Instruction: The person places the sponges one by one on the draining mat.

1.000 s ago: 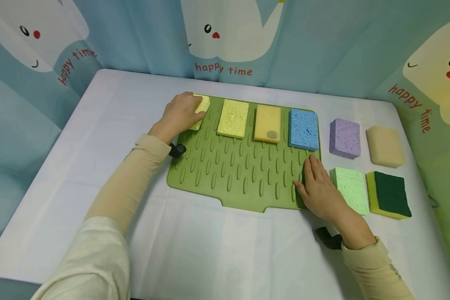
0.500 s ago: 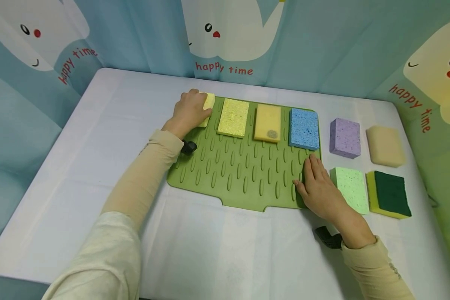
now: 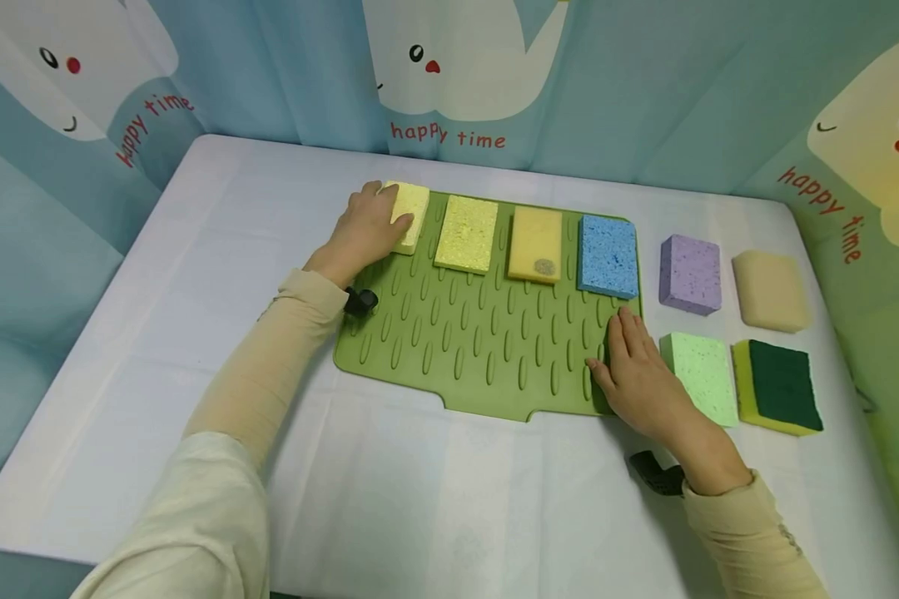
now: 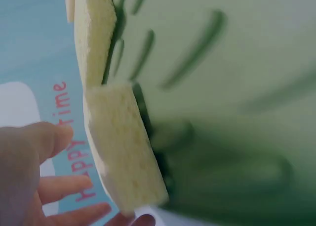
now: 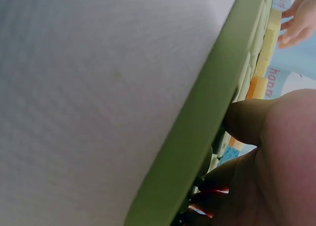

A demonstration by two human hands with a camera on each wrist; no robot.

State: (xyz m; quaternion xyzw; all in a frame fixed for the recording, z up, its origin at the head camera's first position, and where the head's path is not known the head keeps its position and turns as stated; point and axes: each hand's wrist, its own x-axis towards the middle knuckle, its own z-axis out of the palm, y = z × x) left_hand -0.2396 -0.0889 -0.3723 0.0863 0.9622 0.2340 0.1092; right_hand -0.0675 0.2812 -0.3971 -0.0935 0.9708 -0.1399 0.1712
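Note:
A pale yellow sponge lies at the back left of the green ridged mat, its long side running front to back. My left hand is at its left side, covering part of it in the head view. In the left wrist view that hand has its fingers spread beside the sponge, with a gap at the thumb. My right hand rests on the mat's right edge, fingers straight. Along the mat's back follow a speckled yellow sponge, an orange-yellow sponge with a grey spot, and a blue sponge.
Right of the mat, on the white table, sit a purple sponge, a beige sponge, a light green sponge and a yellow sponge with a dark green scouring pad. A printed curtain hangs behind.
My left hand shifted the pale yellow sponge rightward and straightened it, then loosened and drew back left, uncovering more of it. My right hand has stayed in place.

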